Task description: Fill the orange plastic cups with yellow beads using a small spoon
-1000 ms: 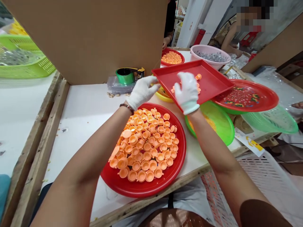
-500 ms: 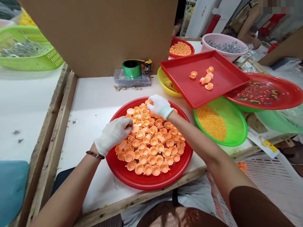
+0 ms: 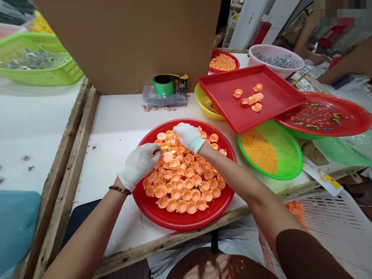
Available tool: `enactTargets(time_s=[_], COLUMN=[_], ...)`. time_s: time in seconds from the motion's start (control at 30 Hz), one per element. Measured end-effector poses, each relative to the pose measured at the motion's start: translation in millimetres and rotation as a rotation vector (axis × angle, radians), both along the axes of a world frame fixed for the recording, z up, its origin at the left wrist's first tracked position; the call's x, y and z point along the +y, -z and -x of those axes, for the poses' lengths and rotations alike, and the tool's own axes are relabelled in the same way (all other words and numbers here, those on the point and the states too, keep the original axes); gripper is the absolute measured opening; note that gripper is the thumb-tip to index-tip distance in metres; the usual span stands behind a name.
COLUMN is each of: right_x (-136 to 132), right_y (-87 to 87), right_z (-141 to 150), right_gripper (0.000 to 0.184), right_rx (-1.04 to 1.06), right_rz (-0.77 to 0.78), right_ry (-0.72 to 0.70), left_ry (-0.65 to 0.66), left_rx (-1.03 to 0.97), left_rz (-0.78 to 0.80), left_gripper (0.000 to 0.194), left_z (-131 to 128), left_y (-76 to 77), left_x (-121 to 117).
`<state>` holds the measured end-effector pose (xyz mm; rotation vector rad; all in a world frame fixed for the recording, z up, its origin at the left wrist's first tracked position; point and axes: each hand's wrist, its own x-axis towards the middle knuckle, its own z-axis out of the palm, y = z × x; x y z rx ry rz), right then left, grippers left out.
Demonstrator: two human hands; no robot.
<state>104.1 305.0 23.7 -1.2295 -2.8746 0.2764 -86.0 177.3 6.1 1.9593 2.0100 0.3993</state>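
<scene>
Many small orange toy teacups (image 3: pixel 188 183) fill a round red tray (image 3: pixel 183 224) in front of me, most with the hollow side up. My left hand (image 3: pixel 141 162), in a white knit glove, rests over the tray's left side. Its thumb and fingers are pinched together among the cups, and anything between them is hidden. Near the tray's far side, my right hand (image 3: pixel 188 136), also gloved, reaches down onto the cups with curled fingers. The back of the hand covers its fingertips, so what they grip does not show.
A rectangular red tray (image 3: pixel 215 87) with several cups overlaps a yellow bowl (image 3: pixel 203 104). Beside it are a green basin (image 3: pixel 290 155) of yellow pieces and a patterned red tray (image 3: pixel 348 116). Green tape (image 3: pixel 164 86) sits before a cardboard panel (image 3: pixel 130 46). Another person's arm shows at upper right.
My right hand has shifted slightly left and turned downward over the cups; the orange cup earlier at its fingertips is now out of sight. My left hand stays nearly in place.
</scene>
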Motion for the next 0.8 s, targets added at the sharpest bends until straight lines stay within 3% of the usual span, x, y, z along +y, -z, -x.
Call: enactTargets(time_s=[0.1, 0.27, 0.4, 0.5, 0.67, 0.8], right_x=[10.9, 37.2, 40.4, 40.5, 46.8, 50.6], right_y=[12.5, 12.8, 22.1, 28.2, 24.7, 21.5], right_z=[22.8, 20.4, -0.1, -22.3, -32.9, -16.7], right_gripper=[0.033, 0.034, 0.037, 0.035, 0.035, 0.031], right_rx=[-0.046, -0.089, -0.117, -0.145, -0.068, -0.180], right_rz=[-0.026, -0.051, -0.148, -0.107, -0.123, -0.078], right_ry=[0.055, 0.074, -0.115, -0.221, 0.083, 0.106], left_ry=[-0.046, -0.001, 0.003, 0.036, -0.015, -0.126], left_rx=[0.070, 0.152, 0.174, 0.152, 0.083, 0.026], left_rz=[-0.030, 0.018, 0.025, 0.029, 0.025, -0.006], left_gripper=[0.030, 0.022, 0.022, 0.017, 0.024, 0.036], left_z=[-2.3, -6.5, -5.9, -1.7, 4.0, 3.4], left_y=[-3.0, 2.9, 10.6, 13.2, 17.3, 23.9], left_x=[19.0, 67.7, 80.5, 76.1, 75.1, 83.6])
